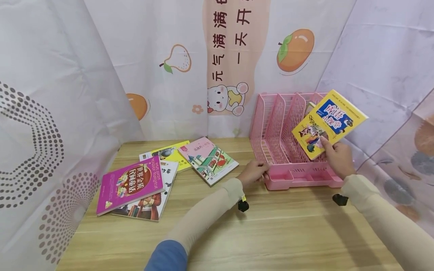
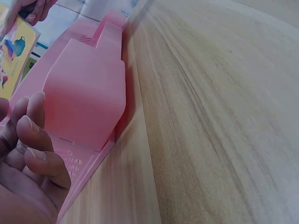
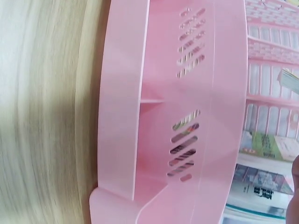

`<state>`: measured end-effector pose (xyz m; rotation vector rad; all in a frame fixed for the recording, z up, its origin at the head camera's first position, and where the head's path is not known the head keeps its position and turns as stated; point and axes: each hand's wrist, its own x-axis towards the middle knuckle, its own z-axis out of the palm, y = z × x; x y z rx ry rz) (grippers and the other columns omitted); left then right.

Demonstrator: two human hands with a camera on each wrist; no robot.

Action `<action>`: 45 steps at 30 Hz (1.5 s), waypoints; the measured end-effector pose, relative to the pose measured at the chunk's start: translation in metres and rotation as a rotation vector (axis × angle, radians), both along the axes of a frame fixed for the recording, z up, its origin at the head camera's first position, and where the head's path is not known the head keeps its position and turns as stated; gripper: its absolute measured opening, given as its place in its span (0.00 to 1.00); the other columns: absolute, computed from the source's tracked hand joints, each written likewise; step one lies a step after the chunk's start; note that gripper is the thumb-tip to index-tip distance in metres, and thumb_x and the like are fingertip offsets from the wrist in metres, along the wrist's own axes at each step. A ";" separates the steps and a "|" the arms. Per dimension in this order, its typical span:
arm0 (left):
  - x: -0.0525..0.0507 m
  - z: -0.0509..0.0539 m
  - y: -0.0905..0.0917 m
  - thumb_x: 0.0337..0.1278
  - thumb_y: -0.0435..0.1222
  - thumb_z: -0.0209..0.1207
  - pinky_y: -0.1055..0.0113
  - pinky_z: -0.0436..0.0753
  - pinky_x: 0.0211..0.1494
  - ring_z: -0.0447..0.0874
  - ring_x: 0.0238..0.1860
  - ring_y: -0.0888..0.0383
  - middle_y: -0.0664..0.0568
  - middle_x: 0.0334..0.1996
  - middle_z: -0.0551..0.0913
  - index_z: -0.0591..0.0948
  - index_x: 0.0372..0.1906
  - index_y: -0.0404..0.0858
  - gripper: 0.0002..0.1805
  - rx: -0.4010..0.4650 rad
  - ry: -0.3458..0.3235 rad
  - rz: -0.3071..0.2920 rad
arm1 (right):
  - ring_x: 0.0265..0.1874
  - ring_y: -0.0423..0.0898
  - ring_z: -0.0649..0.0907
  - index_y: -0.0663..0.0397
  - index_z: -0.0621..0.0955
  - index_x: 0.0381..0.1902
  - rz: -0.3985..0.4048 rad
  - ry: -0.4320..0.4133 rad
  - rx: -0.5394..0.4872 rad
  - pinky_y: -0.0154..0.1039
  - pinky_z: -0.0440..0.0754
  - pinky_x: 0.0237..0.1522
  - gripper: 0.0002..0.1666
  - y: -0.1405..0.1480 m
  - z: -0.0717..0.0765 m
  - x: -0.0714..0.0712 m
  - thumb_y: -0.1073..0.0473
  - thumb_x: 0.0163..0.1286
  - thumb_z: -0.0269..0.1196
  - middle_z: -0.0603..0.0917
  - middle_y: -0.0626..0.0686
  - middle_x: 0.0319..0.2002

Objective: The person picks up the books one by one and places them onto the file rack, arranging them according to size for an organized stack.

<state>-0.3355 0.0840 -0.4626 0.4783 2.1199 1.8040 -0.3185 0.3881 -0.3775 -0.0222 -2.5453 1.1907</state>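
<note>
My right hand (image 1: pixel 339 156) holds a yellow book (image 1: pixel 327 124) by its lower right edge, thumb on the front cover. The book is tilted over the right slots of a pink file rack (image 1: pixel 301 167). In the left wrist view its cover (image 2: pixel 18 51) shows at the upper left. At the rack's front left corner, my left hand (image 1: pixel 253 174) has its fingers curled at the edge. That hand (image 2: pixel 32 163) appears close up beside the pink front wall (image 2: pixel 86 93) in the left wrist view; its thumb is mostly cut off.
Books (image 3: pixel 264 182) stand in the rack's slots in the right wrist view. On the table's left lie a magenta book (image 1: pixel 132 184) overlapping a white book (image 1: pixel 169 180), a yellow book (image 1: pixel 183 160) and a pink-and-green book (image 1: pixel 208 160). Printed curtains hang behind and beside the table.
</note>
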 end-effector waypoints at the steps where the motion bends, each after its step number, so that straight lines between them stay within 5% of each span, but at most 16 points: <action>1: -0.001 0.000 -0.001 0.77 0.45 0.57 0.69 0.70 0.20 0.71 0.18 0.59 0.52 0.19 0.84 0.82 0.26 0.37 0.22 -0.007 0.002 0.006 | 0.30 0.39 0.87 0.60 0.74 0.71 -0.013 0.008 0.000 0.39 0.86 0.28 0.41 0.001 0.000 -0.002 0.32 0.80 0.47 0.87 0.62 0.52; 7: -0.005 -0.001 -0.005 0.77 0.45 0.58 0.65 0.72 0.24 0.71 0.19 0.59 0.52 0.20 0.83 0.82 0.26 0.38 0.21 -0.010 0.003 0.018 | 0.21 0.37 0.81 0.64 0.77 0.64 -0.096 -0.006 -0.070 0.34 0.79 0.20 0.43 0.006 0.002 -0.007 0.30 0.78 0.48 0.84 0.31 0.28; 12: -0.006 -0.002 -0.007 0.76 0.46 0.58 0.67 0.69 0.22 0.70 0.18 0.59 0.52 0.19 0.83 0.81 0.25 0.39 0.21 -0.001 -0.015 0.023 | 0.18 0.40 0.79 0.66 0.77 0.64 -0.148 -0.007 -0.137 0.34 0.75 0.17 0.45 0.006 0.004 -0.009 0.29 0.77 0.49 0.82 0.31 0.23; 17: -0.006 -0.001 -0.010 0.75 0.48 0.58 0.67 0.67 0.20 0.69 0.18 0.57 0.52 0.20 0.83 0.81 0.26 0.39 0.22 -0.005 -0.029 0.025 | 0.23 0.34 0.82 0.61 0.77 0.68 -0.199 0.031 -0.192 0.30 0.76 0.18 0.44 0.004 0.004 -0.013 0.29 0.76 0.49 0.82 0.27 0.29; 21: -0.007 0.001 -0.011 0.76 0.47 0.58 0.68 0.67 0.20 0.69 0.18 0.58 0.51 0.20 0.83 0.81 0.27 0.39 0.21 -0.006 -0.029 0.039 | 0.30 0.33 0.84 0.56 0.75 0.72 -0.219 0.033 -0.216 0.29 0.79 0.22 0.43 0.004 0.002 -0.019 0.29 0.76 0.50 0.85 0.33 0.41; 25: -0.006 0.004 -0.011 0.76 0.44 0.59 0.66 0.70 0.23 0.70 0.19 0.59 0.51 0.21 0.83 0.81 0.28 0.38 0.18 0.002 -0.032 0.047 | 0.29 0.39 0.83 0.62 0.76 0.69 -0.191 -0.035 -0.039 0.35 0.77 0.20 0.47 0.006 -0.001 -0.024 0.27 0.77 0.46 0.88 0.58 0.52; 27: -0.006 0.005 -0.010 0.75 0.43 0.59 0.65 0.71 0.25 0.71 0.20 0.58 0.51 0.21 0.83 0.80 0.28 0.38 0.17 0.004 -0.036 0.046 | 0.26 0.43 0.83 0.67 0.79 0.63 -0.173 -0.063 0.084 0.39 0.77 0.18 0.47 0.005 -0.003 -0.027 0.28 0.78 0.45 0.86 0.69 0.50; 30: -0.006 0.008 -0.009 0.75 0.41 0.59 0.63 0.72 0.27 0.72 0.21 0.57 0.51 0.21 0.83 0.80 0.28 0.38 0.16 -0.005 -0.042 0.042 | 0.22 0.48 0.84 0.73 0.79 0.56 -0.139 -0.127 0.196 0.42 0.79 0.18 0.45 0.003 -0.007 -0.034 0.31 0.79 0.46 0.87 0.72 0.41; 38: -0.008 0.013 -0.007 0.74 0.41 0.60 0.70 0.72 0.23 0.79 0.27 0.44 0.50 0.22 0.85 0.79 0.28 0.39 0.15 -0.098 0.045 0.022 | 0.26 0.50 0.89 0.77 0.71 0.60 -0.015 -0.435 -0.070 0.46 0.88 0.30 0.36 -0.004 -0.007 -0.049 0.43 0.80 0.55 0.89 0.58 0.29; 45: -0.006 0.010 -0.006 0.74 0.48 0.60 0.69 0.73 0.24 0.84 0.36 0.34 0.51 0.21 0.85 0.78 0.27 0.41 0.19 -0.121 0.028 0.017 | 0.26 0.49 0.89 0.83 0.75 0.55 0.033 -0.474 -0.094 0.46 0.88 0.33 0.29 -0.008 -0.009 -0.061 0.55 0.79 0.51 0.89 0.60 0.28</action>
